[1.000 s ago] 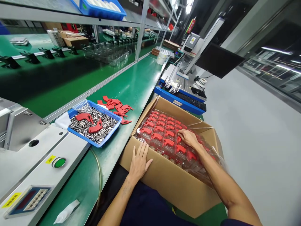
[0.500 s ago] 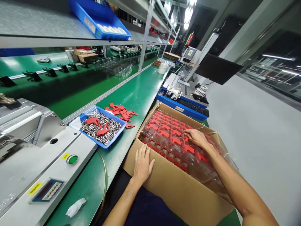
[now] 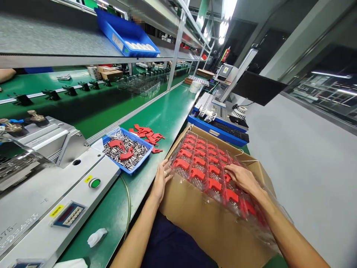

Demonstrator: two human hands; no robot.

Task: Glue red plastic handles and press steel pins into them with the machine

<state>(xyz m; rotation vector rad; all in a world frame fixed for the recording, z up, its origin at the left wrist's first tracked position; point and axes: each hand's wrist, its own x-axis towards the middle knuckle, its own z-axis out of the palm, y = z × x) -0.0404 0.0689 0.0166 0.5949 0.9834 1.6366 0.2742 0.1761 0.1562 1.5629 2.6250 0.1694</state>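
A brown cardboard box (image 3: 200, 219) rests on my lap against the green bench. On top of it lies a clear plastic tray (image 3: 206, 163) filled with several red plastic parts. My left hand (image 3: 161, 179) grips the tray's near left corner, fingers curled on its edge. My right hand (image 3: 243, 178) lies flat on the tray's right side, fingers stretched out over the red parts.
A blue bin (image 3: 127, 150) of small metal pins holds two red parts, with loose red parts (image 3: 146, 134) behind it on the green bench (image 3: 161, 111). A grey machine with a green button (image 3: 95, 183) stands at left. A keyboard (image 3: 228, 130) and monitor (image 3: 258, 88) sit beyond the box.
My left hand has moved from the box's front wall up to the tray's left corner. The tray now sits higher, over the box's front edge. My right hand stays on the tray.
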